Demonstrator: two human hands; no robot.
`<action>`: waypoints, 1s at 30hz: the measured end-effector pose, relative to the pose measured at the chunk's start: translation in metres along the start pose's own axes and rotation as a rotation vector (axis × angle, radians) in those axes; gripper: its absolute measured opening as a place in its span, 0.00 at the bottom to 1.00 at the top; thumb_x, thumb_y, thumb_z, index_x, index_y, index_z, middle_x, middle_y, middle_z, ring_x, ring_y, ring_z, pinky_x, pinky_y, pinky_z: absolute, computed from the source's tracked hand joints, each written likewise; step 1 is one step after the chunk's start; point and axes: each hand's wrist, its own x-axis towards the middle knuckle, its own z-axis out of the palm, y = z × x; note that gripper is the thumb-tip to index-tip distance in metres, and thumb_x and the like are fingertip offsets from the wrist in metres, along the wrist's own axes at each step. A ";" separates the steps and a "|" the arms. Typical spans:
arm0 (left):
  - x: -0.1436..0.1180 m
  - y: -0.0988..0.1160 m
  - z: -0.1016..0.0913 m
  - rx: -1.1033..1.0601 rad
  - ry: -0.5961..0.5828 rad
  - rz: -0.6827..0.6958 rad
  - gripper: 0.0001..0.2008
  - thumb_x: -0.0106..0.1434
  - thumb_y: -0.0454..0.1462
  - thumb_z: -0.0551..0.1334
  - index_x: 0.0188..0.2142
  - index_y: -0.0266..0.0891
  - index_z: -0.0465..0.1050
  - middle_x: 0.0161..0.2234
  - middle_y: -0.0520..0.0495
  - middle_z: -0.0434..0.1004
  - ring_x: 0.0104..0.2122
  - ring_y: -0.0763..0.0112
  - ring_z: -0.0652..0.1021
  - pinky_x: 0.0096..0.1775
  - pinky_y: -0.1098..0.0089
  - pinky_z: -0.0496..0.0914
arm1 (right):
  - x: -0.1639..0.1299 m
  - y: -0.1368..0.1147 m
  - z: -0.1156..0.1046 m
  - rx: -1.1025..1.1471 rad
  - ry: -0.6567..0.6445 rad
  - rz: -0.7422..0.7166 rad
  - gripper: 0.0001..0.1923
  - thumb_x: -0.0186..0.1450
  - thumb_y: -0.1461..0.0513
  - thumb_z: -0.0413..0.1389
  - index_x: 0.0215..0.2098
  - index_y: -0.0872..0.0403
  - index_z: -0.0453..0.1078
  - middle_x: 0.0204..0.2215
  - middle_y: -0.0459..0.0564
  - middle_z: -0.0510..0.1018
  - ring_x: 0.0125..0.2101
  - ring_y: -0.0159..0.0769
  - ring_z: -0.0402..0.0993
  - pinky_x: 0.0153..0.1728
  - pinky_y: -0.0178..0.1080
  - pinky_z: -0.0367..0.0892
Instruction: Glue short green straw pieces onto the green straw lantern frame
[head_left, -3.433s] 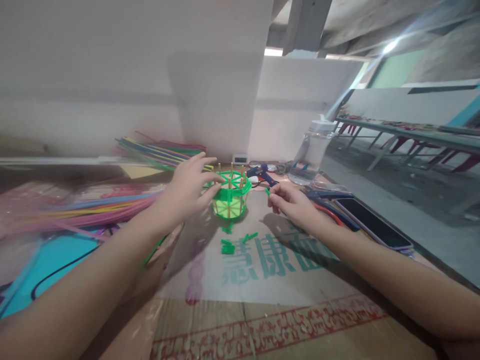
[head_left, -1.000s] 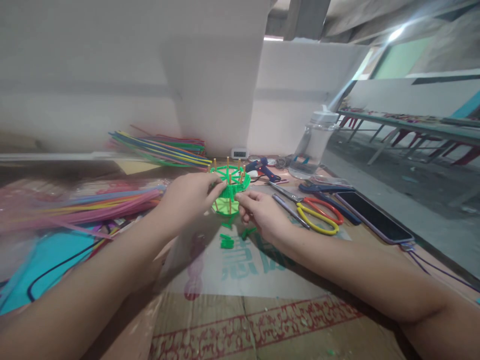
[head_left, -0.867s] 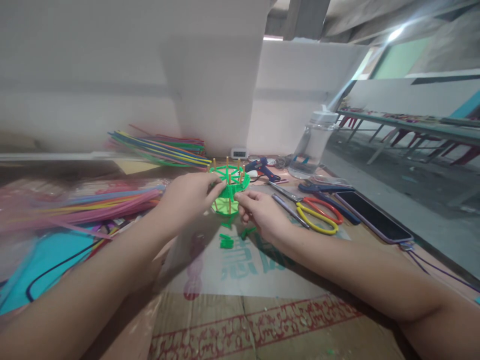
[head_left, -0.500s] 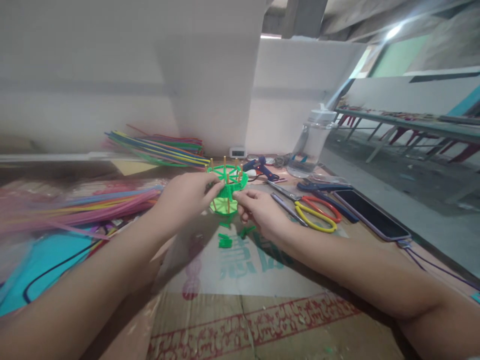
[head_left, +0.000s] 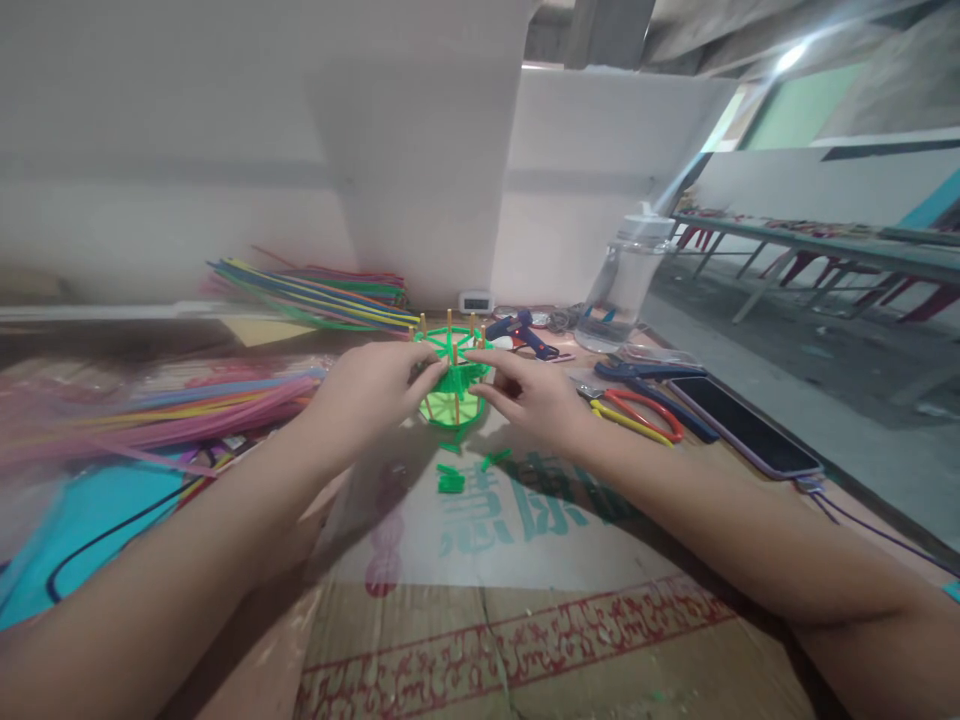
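Note:
A two-tiered green round frame (head_left: 457,381) with upright tan sticks stands on the work surface in front of me. My left hand (head_left: 371,388) grips its left side, thumb and fingertips closed at the upper tier. On the opposite side, my right hand (head_left: 538,398) has its thumb and index finger around the edge of the upper tier. The frame's far side and some fingertips are partly hidden. Small green cut pieces (head_left: 451,483) lie on the translucent printed sheet (head_left: 420,550) nearer to me.
Scissors (head_left: 645,412), blue-handled pliers (head_left: 652,372) and a phone (head_left: 742,425) lie to the right. Behind are a glue gun (head_left: 525,333), a small digital display (head_left: 475,302) and a water bottle (head_left: 622,285). Bundles of coloured fuzzy stems (head_left: 247,405) lie at left.
My right hand has shifted from a pinch just in front of the frame to a wider grip on its right side. The left hand has stayed in place.

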 end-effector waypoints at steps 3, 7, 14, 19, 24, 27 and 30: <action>0.000 0.000 -0.001 0.015 -0.008 -0.003 0.19 0.71 0.46 0.52 0.43 0.42 0.80 0.37 0.44 0.85 0.36 0.56 0.82 0.33 0.66 0.65 | 0.000 -0.002 0.004 -0.086 -0.024 -0.038 0.20 0.68 0.57 0.59 0.58 0.50 0.73 0.26 0.46 0.78 0.26 0.34 0.69 0.32 0.37 0.61; 0.000 0.001 -0.002 0.015 -0.011 -0.010 0.19 0.71 0.47 0.52 0.43 0.42 0.80 0.37 0.44 0.85 0.36 0.57 0.82 0.33 0.66 0.65 | -0.002 0.000 0.008 -0.106 -0.002 -0.031 0.20 0.69 0.56 0.59 0.57 0.50 0.73 0.28 0.47 0.80 0.28 0.36 0.72 0.33 0.37 0.62; -0.001 0.002 -0.002 0.004 -0.012 -0.007 0.20 0.71 0.47 0.52 0.43 0.42 0.80 0.38 0.43 0.85 0.36 0.56 0.81 0.34 0.65 0.65 | -0.003 0.003 0.011 -0.141 0.031 -0.108 0.19 0.70 0.56 0.58 0.56 0.53 0.73 0.28 0.49 0.80 0.29 0.38 0.73 0.34 0.38 0.62; -0.001 0.002 -0.002 0.001 -0.007 -0.005 0.19 0.71 0.47 0.52 0.42 0.42 0.80 0.37 0.44 0.85 0.36 0.57 0.81 0.33 0.66 0.64 | -0.002 0.003 0.012 -0.168 0.028 -0.079 0.17 0.70 0.56 0.58 0.54 0.51 0.74 0.28 0.49 0.81 0.30 0.37 0.74 0.34 0.37 0.63; -0.001 0.002 -0.002 0.014 -0.011 -0.002 0.19 0.71 0.47 0.52 0.42 0.42 0.80 0.37 0.44 0.85 0.35 0.58 0.81 0.33 0.66 0.64 | -0.002 0.003 0.013 -0.146 0.023 -0.062 0.17 0.70 0.55 0.58 0.55 0.50 0.74 0.29 0.49 0.81 0.31 0.38 0.74 0.35 0.38 0.64; 0.000 0.002 -0.002 0.030 -0.013 -0.005 0.20 0.71 0.47 0.51 0.41 0.42 0.80 0.36 0.43 0.85 0.35 0.57 0.81 0.32 0.66 0.64 | -0.003 0.004 0.011 -0.138 0.034 -0.079 0.22 0.69 0.53 0.59 0.59 0.52 0.72 0.28 0.50 0.81 0.30 0.38 0.73 0.35 0.39 0.65; 0.000 0.002 -0.003 0.044 -0.011 -0.010 0.20 0.71 0.47 0.51 0.41 0.42 0.80 0.35 0.43 0.85 0.35 0.57 0.81 0.32 0.66 0.64 | -0.007 0.007 0.007 -0.097 0.053 -0.090 0.22 0.69 0.53 0.58 0.59 0.51 0.72 0.29 0.49 0.81 0.29 0.36 0.73 0.35 0.38 0.66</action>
